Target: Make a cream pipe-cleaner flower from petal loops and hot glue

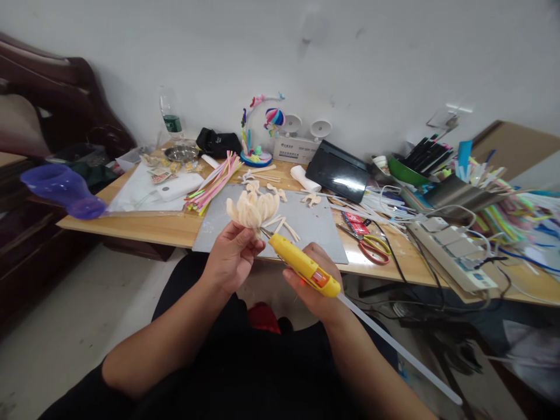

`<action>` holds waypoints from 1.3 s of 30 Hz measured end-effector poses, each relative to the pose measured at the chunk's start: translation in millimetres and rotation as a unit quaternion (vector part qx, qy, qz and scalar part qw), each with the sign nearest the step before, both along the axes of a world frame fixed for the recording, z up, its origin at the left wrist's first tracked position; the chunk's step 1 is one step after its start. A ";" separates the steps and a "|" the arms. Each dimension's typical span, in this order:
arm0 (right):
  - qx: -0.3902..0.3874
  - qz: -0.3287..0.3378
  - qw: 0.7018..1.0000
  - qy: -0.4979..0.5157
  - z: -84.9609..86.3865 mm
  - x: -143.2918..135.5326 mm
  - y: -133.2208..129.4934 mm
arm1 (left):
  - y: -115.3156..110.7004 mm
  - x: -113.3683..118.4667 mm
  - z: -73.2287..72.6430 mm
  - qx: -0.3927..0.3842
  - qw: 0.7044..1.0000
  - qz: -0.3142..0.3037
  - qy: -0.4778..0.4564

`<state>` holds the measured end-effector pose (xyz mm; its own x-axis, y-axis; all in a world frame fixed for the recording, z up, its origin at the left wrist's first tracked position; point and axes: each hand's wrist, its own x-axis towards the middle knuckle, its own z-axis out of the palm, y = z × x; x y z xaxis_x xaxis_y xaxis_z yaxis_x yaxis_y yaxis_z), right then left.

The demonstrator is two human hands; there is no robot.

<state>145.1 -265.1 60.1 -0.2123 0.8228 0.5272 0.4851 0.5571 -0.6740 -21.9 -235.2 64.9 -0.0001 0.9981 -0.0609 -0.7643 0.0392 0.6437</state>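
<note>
My left hand pinches the base of a cream flower with many curled, fuzzy petals, held above the front of the table. In my right hand is a yellow hot glue gun, its fingers wrapped round the grip. A long white glue stick sticks out of its back end toward the lower right. The gun's metal nozzle points up-left and meets or nearly meets the flower's underside; whether it touches I cannot tell. Behind the flower, loose cream pieces lie on a grey mat.
Pink and yellow pipe cleaners lie left of the mat. Scissors rest at its right, near a loaded power strip with trailing cords. A colourful balloon ornament, a black tablet-like object and a bottle stand along the wall.
</note>
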 end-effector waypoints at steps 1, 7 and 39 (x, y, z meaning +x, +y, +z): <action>0.002 -0.001 1.000 -0.005 0.1 -0.2 0.4 | 0.2 -0.1 0.0 -0.001 1.000 0.000 0.000; 0.022 0.001 1.000 -0.022 1.6 -2.5 2.4 | 1.3 -1.4 -1.1 -0.001 1.000 -0.006 -0.003; -0.230 -0.418 0.864 -0.160 -41.4 143.9 109.0 | 24.0 -19.8 -8.0 -0.092 0.992 0.001 -0.086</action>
<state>289.0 -156.1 18.7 0.4841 0.8656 0.1282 0.7906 -0.3699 -0.4879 -41.7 -211.2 56.9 0.0235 0.9700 -0.2418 -0.8620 0.1421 0.4866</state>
